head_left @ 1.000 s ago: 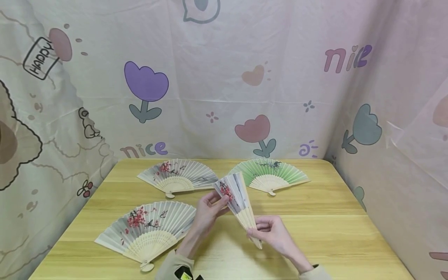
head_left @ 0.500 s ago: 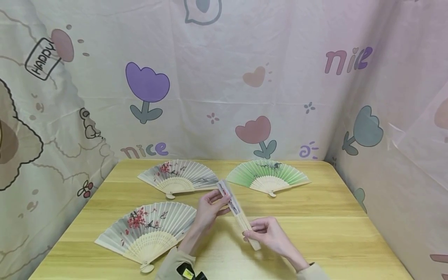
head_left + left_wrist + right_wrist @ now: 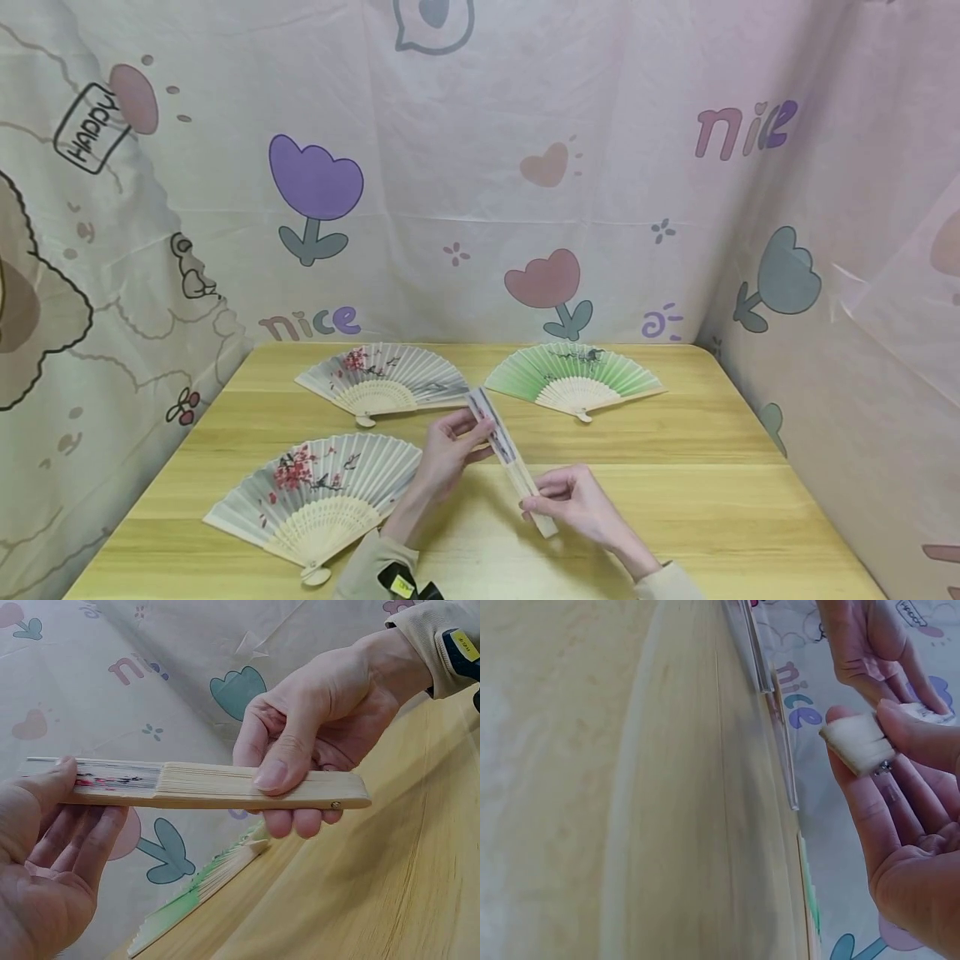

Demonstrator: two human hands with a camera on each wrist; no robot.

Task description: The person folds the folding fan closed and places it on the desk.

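Observation:
A folded hand fan point(image 3: 517, 467) with pale wooden ribs and grey, red-flowered cloth is held slantwise above the table between both hands. My left hand point(image 3: 447, 450) pinches its cloth end between thumb and fingers. At the pivot end, my right hand point(image 3: 573, 500) grips the ribs, thumb on top and fingers beneath. In the left wrist view the fan point(image 3: 225, 787) lies nearly level, its ribs stacked together and a small metal rivet showing near the right tip. The right wrist view shows the rib ends of the fan point(image 3: 859, 742) between the right thumb and fingers.
Spread on the wooden table point(image 3: 675, 517) are a grey flowered fan point(image 3: 315, 500) at front left, another grey flowered fan point(image 3: 382, 383) at back left, and a green fan point(image 3: 577, 375) at back right. A printed cloth point(image 3: 450, 167) hangs behind and at both sides.
The fan in my hands was partly spread a second ago and has been folded into a narrow stick. Both hands stay in nearly the same place.

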